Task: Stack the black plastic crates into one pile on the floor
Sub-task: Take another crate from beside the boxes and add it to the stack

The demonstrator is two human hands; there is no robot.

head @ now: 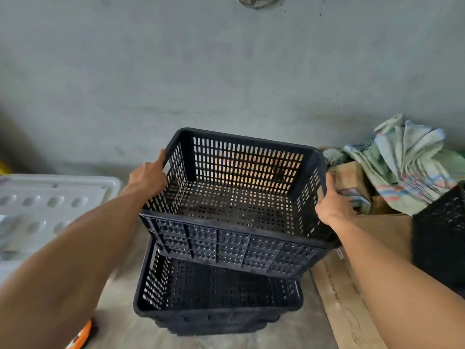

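I hold a black slotted plastic crate [236, 238] in the air, tilted with its far end raised. My left hand [148, 176] grips its left rim and my right hand [332, 207] grips its right rim. Directly below, a second black crate [216, 311] stands on the concrete floor, its far part hidden behind the held one. The held crate's near wall hangs over the lower crate's opening. A third black crate [440, 238] shows partly at the right edge.
A white moulded plastic lid [37, 205] lies on the left. Flattened cardboard [347, 293] and a box with crumpled cloth [407, 162] sit on the right. A grey wall [226, 71] stands close behind. An orange object [81, 335] lies at the bottom left.
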